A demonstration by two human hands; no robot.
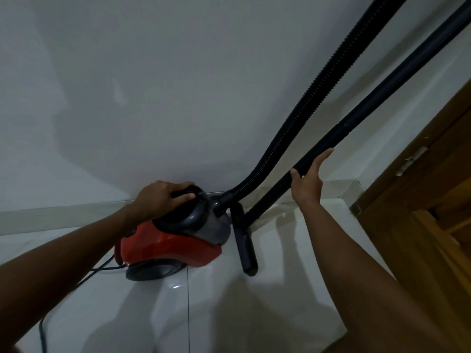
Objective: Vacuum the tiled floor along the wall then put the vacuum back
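A red and grey canister vacuum [173,245] stands on the white tiled floor [229,314] close to the white wall [178,85]. My left hand [160,200] grips the black carry handle on top of it. A ribbed black hose [313,103] rises from its front toward the upper right. Beside the hose runs the rigid black wand [377,98], and my right hand [309,177] holds it from below with thumb and fingers around the tube. The black floor nozzle [246,248] rests on the tiles just right of the vacuum body.
A pale skirting strip [63,215] runs along the foot of the wall. A wooden door frame and door [420,200] fill the right side. The black power cord [84,281] trails across the tiles from the vacuum's rear toward the lower left.
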